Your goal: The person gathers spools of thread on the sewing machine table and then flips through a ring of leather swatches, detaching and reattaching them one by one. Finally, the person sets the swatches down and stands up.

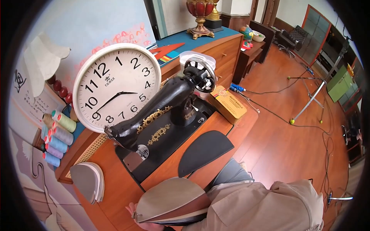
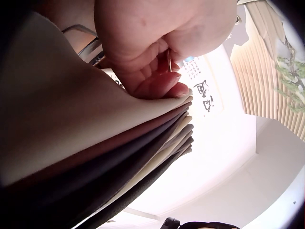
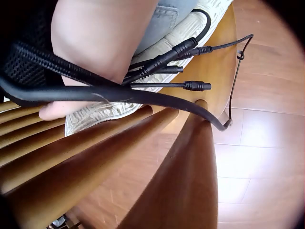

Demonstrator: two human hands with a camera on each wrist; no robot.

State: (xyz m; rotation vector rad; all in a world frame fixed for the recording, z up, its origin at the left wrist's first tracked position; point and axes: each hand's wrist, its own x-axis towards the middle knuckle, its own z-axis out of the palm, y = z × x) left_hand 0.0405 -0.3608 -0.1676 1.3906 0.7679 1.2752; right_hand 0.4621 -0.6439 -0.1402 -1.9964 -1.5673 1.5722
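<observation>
At the bottom of the head view, my left hand [image 1: 144, 223] holds a stack of leaf-shaped fabric pieces [image 1: 169, 194] by its pointed end. The left wrist view shows that hand [image 2: 152, 47] pinching the corner of the layered stack [image 2: 95, 119], whose cream, brown, dark and grey edges fan out below the fingers. A thin shiny item [image 2: 169, 61] shows between the fingers. My right hand [image 3: 100, 38] is low beside a wooden chair's slats [image 3: 95, 167] and a pale patterned cushion [image 3: 105, 117]; cables cover part of it, and most fingers are hidden. The head view does not show it.
A black sewing machine [image 1: 162, 104] stands on the wooden table [image 1: 165, 171]. Around it are a black curved piece [image 1: 204, 152], another fabric stack [image 1: 86, 181], a yellow box [image 1: 228, 104], a wall clock [image 1: 115, 86] and several thread spools [image 1: 61, 134]. Cables [image 1: 285, 121] cross the floor.
</observation>
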